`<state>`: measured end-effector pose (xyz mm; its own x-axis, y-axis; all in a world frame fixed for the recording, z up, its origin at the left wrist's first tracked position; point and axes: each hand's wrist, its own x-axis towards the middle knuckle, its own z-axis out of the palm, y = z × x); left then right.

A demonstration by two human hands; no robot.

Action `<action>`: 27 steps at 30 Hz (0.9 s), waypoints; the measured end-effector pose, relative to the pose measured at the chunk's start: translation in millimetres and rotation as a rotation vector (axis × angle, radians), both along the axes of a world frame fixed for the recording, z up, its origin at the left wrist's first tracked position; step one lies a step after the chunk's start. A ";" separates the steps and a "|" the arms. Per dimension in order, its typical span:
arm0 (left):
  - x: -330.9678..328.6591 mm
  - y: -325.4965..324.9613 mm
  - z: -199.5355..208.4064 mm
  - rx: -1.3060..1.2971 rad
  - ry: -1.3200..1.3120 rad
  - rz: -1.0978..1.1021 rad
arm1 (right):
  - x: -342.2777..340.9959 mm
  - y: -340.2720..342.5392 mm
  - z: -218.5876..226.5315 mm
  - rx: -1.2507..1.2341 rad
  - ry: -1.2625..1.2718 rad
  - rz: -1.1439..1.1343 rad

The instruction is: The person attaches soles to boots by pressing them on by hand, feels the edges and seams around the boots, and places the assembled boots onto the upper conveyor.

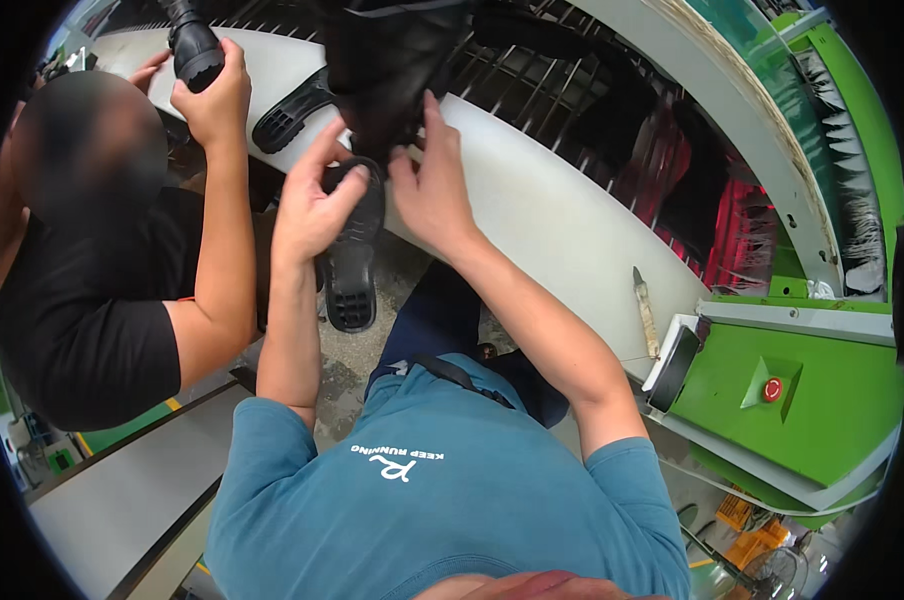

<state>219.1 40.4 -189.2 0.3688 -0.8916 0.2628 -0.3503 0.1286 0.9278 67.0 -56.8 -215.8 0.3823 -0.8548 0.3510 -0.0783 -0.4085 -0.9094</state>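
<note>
While the left hand pinches one black sole, right hand closed on one black boot

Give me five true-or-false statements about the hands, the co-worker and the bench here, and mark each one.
1. The left hand holds a black sole. True.
2. The right hand grips the pointed tool. False: the right hand touches a large black piece; the pointed tool lies on the white bench.
3. A red button sits on the green machine. True.
4. The co-worker holds a white cup. False: the co-worker holds a black shoe.
5. A second sole lies on the white bench. True.
</note>
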 end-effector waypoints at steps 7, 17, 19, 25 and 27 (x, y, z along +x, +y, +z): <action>13.3 24.6 -13.0 0.000 0.090 0.069 | -56.9 -83.2 -22.0 -0.075 0.101 0.078; -106.9 12.0 -19.0 0.000 0.322 0.086 | -226.4 -345.9 -35.3 -0.356 1.086 -0.462; -116.5 -32.9 -24.3 -0.064 0.329 0.046 | -227.2 -372.7 -32.4 -0.383 1.200 -0.484; -133.5 -118.3 -79.4 0.153 0.313 -0.004 | -209.9 -421.1 -37.9 -0.495 0.910 -0.381; -138.5 -115.5 -70.1 0.117 0.388 -0.080 | -226.3 -453.0 -32.0 -0.493 1.183 -0.518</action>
<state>80.5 -75.1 -259.3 0.3485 -0.9372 0.0131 0.0353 0.0271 0.9990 -159.2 -509.8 -247.8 0.3413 -0.8730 0.3485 -0.9352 -0.3527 0.0323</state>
